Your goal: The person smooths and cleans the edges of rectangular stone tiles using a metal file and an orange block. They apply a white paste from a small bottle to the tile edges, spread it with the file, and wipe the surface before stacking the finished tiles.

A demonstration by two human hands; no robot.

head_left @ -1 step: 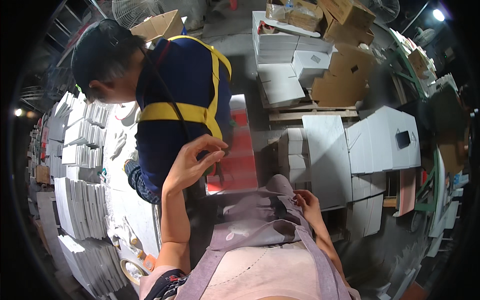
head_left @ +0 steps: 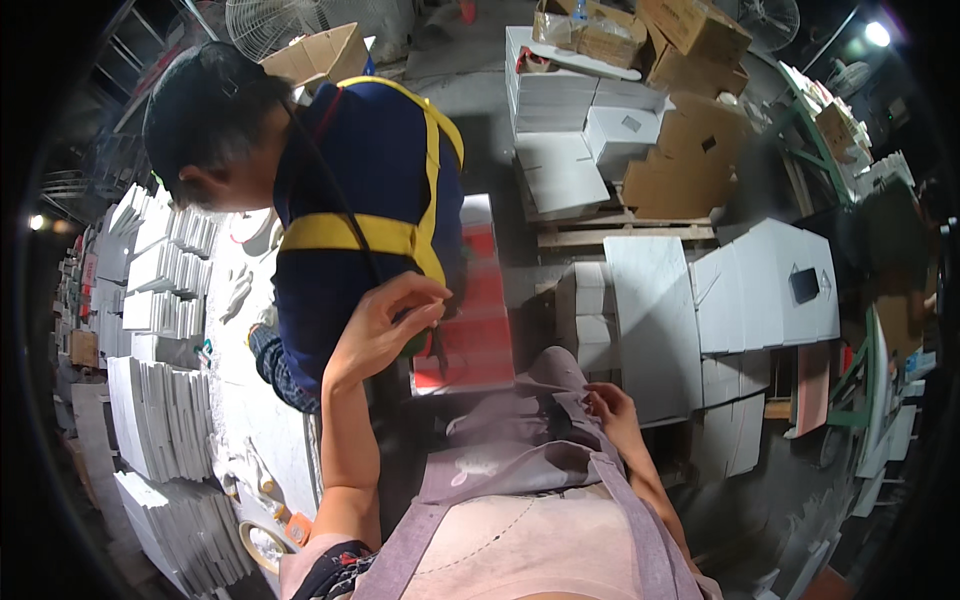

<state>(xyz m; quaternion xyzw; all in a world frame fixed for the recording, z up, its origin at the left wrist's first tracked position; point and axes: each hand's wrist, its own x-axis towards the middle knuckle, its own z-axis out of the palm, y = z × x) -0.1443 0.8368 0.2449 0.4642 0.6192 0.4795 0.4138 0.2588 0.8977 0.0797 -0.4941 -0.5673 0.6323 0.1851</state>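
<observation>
My left hand [head_left: 385, 325] is raised in front of me, beside the back of a person in a dark blue top. Its thumb and forefinger curve toward each other with a small gap between the tips, and I see nothing held there. Low at my right side, my right hand [head_left: 612, 412] has its fingers curled in against the edge of my mauve apron [head_left: 530, 470]. What those fingers close on, if anything, is hidden. Beyond my left fingertips stands a row of red and white boxes or panels [head_left: 470, 350].
The person [head_left: 350, 180], wearing yellow straps, leans over a white worktable [head_left: 285, 440] on the left. Stacks of white panels [head_left: 160, 420] line its far side. A tape roll [head_left: 262, 545] lies near me. White boxes [head_left: 765, 285] stand at right; cardboard [head_left: 690, 155] rests on a pallet beyond.
</observation>
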